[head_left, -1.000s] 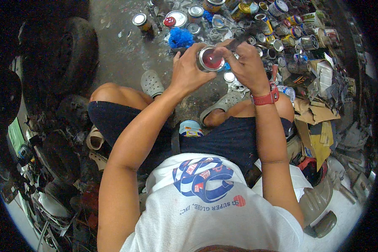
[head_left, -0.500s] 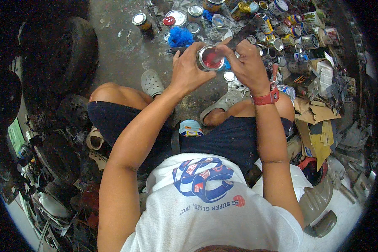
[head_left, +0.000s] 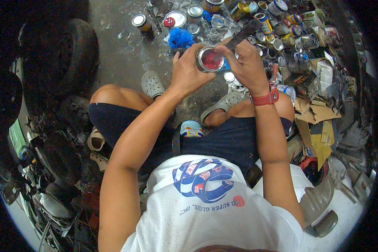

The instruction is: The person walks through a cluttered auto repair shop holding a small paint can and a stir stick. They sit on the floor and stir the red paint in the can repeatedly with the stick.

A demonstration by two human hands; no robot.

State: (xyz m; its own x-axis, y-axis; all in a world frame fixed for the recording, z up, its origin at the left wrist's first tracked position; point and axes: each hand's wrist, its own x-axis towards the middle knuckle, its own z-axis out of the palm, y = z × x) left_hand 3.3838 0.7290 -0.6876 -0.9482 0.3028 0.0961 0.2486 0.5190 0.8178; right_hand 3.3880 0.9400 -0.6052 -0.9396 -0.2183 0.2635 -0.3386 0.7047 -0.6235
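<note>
My left hand (head_left: 190,69) is wrapped round a small open metal can (head_left: 200,65), thumb on the near side and fingers round the far side. Red paint (head_left: 211,61) shows inside it. Over the can's right rim, my right hand (head_left: 248,63) is closed on a dark, flat, stained tool (head_left: 242,34). The tool's wide end points up and right, away from the can; its other end seems to reach into the paint, though the fingers partly hide it. A red watch (head_left: 265,99) is on my right wrist.
Many paint cans (head_left: 275,43) crowd the floor at the far right. A blue crumpled bundle (head_left: 180,38) lies beyond my left hand, near a lidded can (head_left: 140,21). Old tyres (head_left: 73,52) stand at left. Torn cardboard (head_left: 317,111) lies right of my leg. A light-blue container (head_left: 191,128) sits between my thighs.
My right hand and the tool have shifted very slightly over the can. My left hand keeps the can in nearly the same place.
</note>
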